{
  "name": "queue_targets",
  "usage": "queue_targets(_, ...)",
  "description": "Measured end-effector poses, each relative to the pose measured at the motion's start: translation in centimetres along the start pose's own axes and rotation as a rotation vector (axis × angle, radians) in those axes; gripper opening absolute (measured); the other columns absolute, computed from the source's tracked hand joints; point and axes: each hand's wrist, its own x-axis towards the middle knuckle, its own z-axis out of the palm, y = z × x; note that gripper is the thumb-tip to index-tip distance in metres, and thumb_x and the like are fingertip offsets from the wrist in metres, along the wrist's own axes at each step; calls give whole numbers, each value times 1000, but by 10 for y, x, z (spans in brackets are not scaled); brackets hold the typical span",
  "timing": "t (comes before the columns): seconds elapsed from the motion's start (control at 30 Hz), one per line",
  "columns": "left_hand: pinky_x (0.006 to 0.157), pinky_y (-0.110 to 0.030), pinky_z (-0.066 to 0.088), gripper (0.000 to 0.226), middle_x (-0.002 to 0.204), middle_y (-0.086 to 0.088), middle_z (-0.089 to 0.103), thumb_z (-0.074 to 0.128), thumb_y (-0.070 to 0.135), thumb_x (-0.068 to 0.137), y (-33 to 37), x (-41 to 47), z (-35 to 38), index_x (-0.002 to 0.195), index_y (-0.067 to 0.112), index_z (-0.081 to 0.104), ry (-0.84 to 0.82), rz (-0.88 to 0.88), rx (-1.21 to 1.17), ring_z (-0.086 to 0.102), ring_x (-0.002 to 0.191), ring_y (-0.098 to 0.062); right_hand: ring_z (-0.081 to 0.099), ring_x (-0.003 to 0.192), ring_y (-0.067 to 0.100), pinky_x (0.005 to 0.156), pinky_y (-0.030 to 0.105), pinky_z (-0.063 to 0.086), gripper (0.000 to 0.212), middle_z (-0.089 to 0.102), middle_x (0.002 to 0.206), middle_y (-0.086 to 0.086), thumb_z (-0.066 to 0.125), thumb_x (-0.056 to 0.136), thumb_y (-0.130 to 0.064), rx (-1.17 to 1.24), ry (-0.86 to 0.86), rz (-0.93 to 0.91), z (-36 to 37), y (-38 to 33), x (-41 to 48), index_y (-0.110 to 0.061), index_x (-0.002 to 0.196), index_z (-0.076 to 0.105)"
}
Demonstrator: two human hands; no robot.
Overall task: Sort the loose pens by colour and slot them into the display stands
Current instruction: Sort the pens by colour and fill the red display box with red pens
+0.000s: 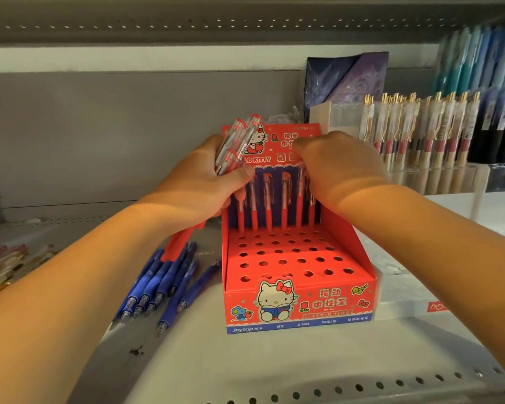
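Left hand [199, 182] clamped on red pens [236, 148], right hand [340, 167] pinched on one at the stand [344, 298]; just one row filled so far, blue pens [155, 287] untouched.

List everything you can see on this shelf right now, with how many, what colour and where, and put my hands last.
display stand: one, red, centre of shelf
standing red pens: about six, red, stand's back row
held red pens: a bundle, red and clear, in left hand
blue pens: several, blue, loose on shelf left of stand
mixed pens: a few, reddish and pale, far left edge, blurred
gold-clipped pens: many, pale with gold clips, clear rack at right
blue and teal pens: many, upper right
dark packet: one, navy, behind stand
shelf: one, grey-white
left hand: grips the bundle
right hand: over the row's right end, grip hidden
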Motion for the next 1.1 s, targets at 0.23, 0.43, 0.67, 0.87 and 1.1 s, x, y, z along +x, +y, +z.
queue_targets(0.23,47,-29,39,9,76,-7,67,59,22,98,5,-2,3,99,27,52,-18,-12,-44,44,45,-15,58,108,33,82,34,42,38,60,115,12,53,92,-4,-43,-105,-52,6,3,-1,-20,126,57)
queue_targets(0.43,46,-28,35,8,70,-8,61,60,18,98,8,-2,3,96,16,53,-89,-8,-174,41,45,-16,68,86,12,81,33,57,23,72,100,-6,61,92,-12,951,-29,-2,3,-7,-1,-27,108,67)
queue_targets(0.67,48,-29,36,18,76,-17,63,57,23,99,10,-4,3,114,14,52,-113,4,-302,42,46,-19,70,71,14,63,32,60,27,73,79,-3,69,86,3,1482,-166,-24,4,-17,-6,-22,98,68)
queue_targets(0.87,43,-24,33,26,52,-3,52,59,39,90,13,-7,7,88,14,52,-164,-49,-375,41,40,-16,67,61,24,59,34,57,28,69,71,3,79,77,1,1471,-136,-50,9,-24,-8,-12,92,59)
queue_targets(1.1,45,-32,51,14,54,-1,63,54,36,100,7,2,0,90,27,57,97,-53,-94,60,45,-19,71,69,18,70,32,62,26,66,72,5,67,82,15,1710,-68,154,10,-24,-4,-9,90,61)
